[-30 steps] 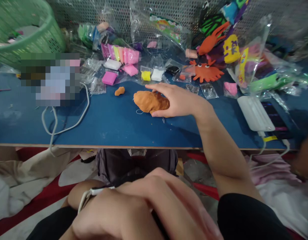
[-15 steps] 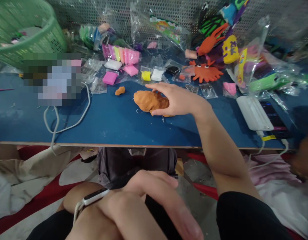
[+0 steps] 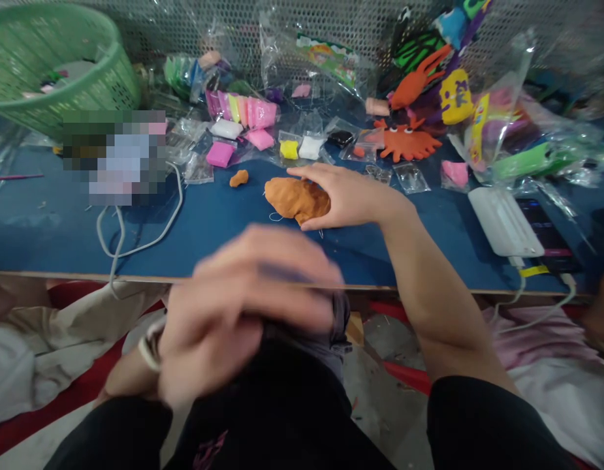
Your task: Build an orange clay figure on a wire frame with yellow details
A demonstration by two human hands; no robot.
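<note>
A lumpy orange-brown clay piece (image 3: 292, 198) lies on the blue table (image 3: 208, 222), with a thin thread loop poking out at its lower left. My right hand (image 3: 348, 196) is curved around its right end, thumb at the front edge and fingers over the back. Blurred by motion, my left hand (image 3: 253, 287) hangs over the table's front edge, nearer the camera than the clay; its fingers are smeared. A small orange-brown clay bit (image 3: 239, 178) sits left of the big piece.
Bagged pink clay (image 3: 220, 154), yellow clay (image 3: 288, 149) and an orange crab figure (image 3: 409, 141) lie behind. A green basket (image 3: 100, 72) stands back left. At the right are a white power bank (image 3: 506, 222) and a phone (image 3: 546, 228). A white cable (image 3: 177, 196) loops on the left.
My left hand has risen from above the lap, up and to the left, to the table's front edge. My right hand stays on the clay piece.
</note>
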